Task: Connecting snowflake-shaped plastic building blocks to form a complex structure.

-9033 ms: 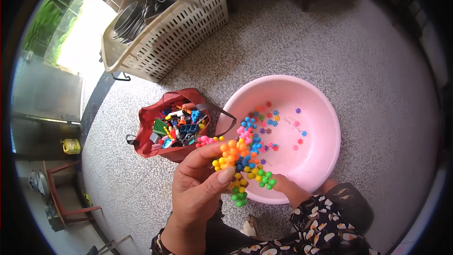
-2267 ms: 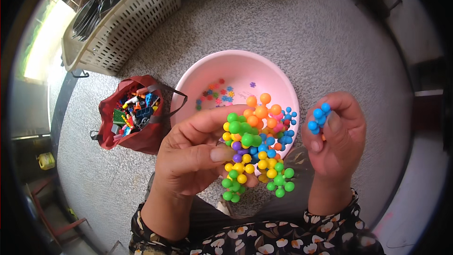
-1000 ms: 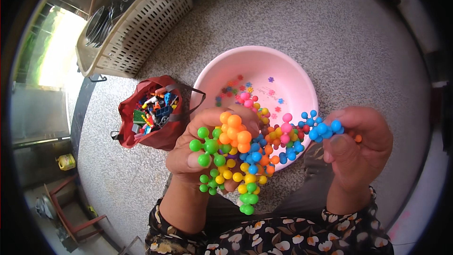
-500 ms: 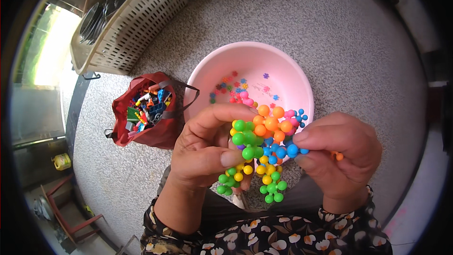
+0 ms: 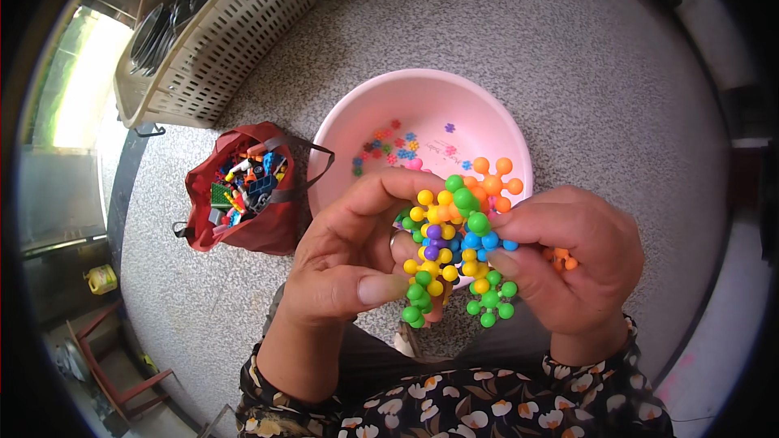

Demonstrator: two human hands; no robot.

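Above the pink tub, both hands hold a cluster of linked ball-tipped snowflake building pieces (image 5: 442, 249) in yellow, green, blue, orange and purple. My left hand (image 5: 341, 259) cups its left side. The index finger curves over the top, and the thumb tip lies at a yellow and green piece low on the left. My right hand (image 5: 580, 255) pinches the cluster's right side at a blue piece (image 5: 480, 243) between thumb and forefinger. An orange piece (image 5: 492, 185) sticks up at the top. Another orange piece (image 5: 563, 259) shows among my right fingers. The cluster's back is hidden.
On the speckled floor, the pink tub (image 5: 333, 126) has small coloured flower shapes across its bottom. Left of it stands a red bag (image 5: 272, 223) of mixed building bricks. A cream perforated basket (image 5: 235, 45) is at the upper left, a wooden chair frame (image 5: 114, 381) at the lower left.
The cluster has turned in my hands. A green piece swung from beside my left thumb to the upper middle, and yellow and purple pieces now face up.
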